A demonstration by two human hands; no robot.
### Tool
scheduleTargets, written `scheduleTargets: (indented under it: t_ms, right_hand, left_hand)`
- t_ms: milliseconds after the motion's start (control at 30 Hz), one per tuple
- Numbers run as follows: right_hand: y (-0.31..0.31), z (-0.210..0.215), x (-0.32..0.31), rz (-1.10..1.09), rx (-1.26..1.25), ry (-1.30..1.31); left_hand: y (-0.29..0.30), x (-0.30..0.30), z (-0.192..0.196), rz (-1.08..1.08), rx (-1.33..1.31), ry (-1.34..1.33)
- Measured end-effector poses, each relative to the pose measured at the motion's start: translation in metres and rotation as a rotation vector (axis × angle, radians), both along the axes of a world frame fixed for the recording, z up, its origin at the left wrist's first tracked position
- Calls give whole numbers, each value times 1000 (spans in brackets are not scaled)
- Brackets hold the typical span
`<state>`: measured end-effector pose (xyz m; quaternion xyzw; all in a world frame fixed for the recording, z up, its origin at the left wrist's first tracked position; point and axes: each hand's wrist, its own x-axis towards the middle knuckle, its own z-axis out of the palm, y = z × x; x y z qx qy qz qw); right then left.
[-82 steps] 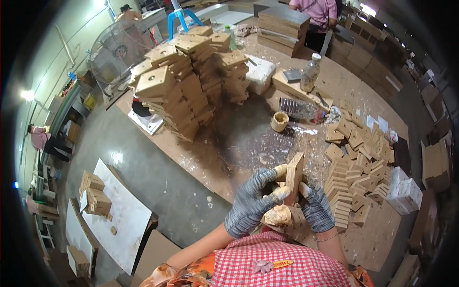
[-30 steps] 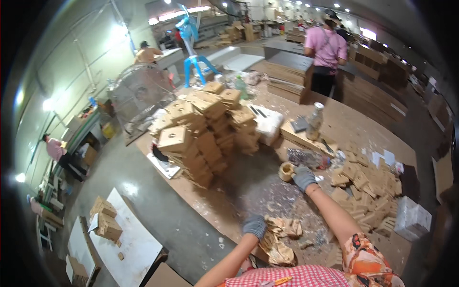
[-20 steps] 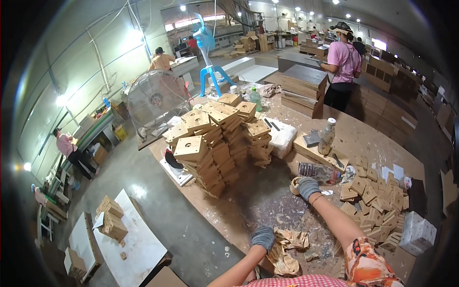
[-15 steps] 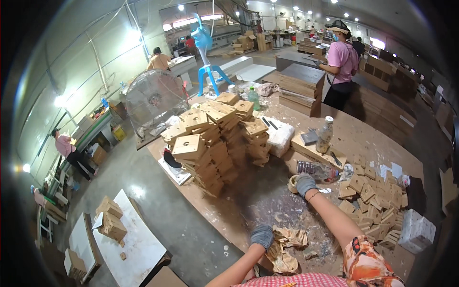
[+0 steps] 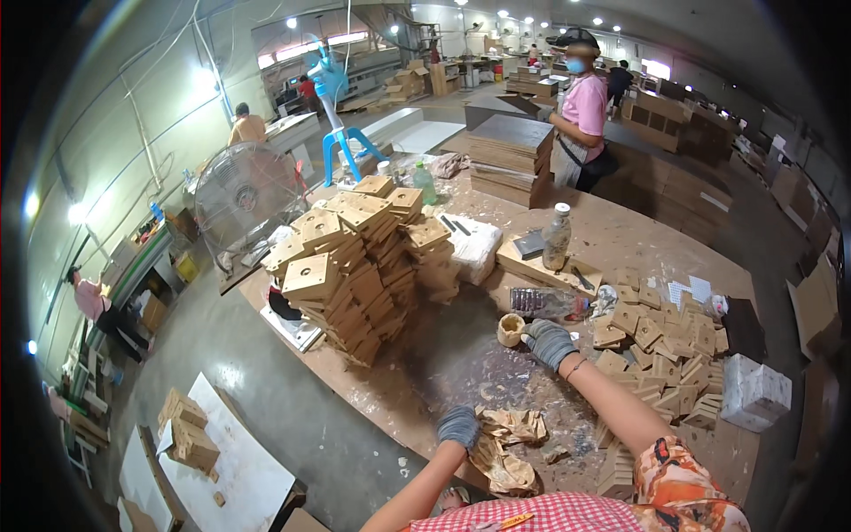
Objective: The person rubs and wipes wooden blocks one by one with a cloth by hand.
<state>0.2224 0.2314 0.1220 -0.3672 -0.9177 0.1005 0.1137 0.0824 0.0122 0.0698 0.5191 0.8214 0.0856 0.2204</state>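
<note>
Beside the right hand [image 5: 550, 342], a cup [image 5: 509, 338]

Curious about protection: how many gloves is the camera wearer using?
2: one on the left hand by the crumpled paper, one on the right hand beside the round pot.

The left hand [image 5: 458, 426] and right hand [image 5: 551, 343] no longer hold up a wooden block; the left has moved to crumpled brown paper [image 5: 505, 468], the right beside a cup [image 5: 506, 340], uncovering its opening. A pink-shirted co-worker [image 5: 584, 106] has turned toward the camera.
</note>
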Motion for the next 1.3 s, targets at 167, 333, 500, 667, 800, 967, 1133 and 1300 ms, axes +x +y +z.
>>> scheduleTargets:
  t_ms: [167, 333, 500, 667, 800, 967, 1133, 1300]
  right_hand:
    - [-20, -35, 37, -200, -953, 756]
    - [-124, -26, 64, -240, -1441, 1190]
    - [-201, -28, 103, -282, -1798, 1415]
    - [-239, -24, 130, -236, -1676, 1433]
    - [-256, -31, 147, -333, -1504, 1365]
    - [-269, -69, 154, -485, -1397, 1369]
    - [-265, -38, 140, -532, -1538, 1259]
    - [-267, -24, 103, -559, -1536, 1402]
  left_hand:
    - [-2, 1, -7, -42, 16, 18]
    - [-6, -11, -26, -23, 75, 2]
    - [2, -13, -31, -30, -7, 89]
    - [3, -21, -33, -55, 84, -168]
    - [-1, -7, -13, -94, 67, -25]
    - [-4, -8, -18, -146, 73, 176]
    - [-12, 5, 3, -164, 151, 27]
    - [-11, -4, -8, -123, 51, -51]
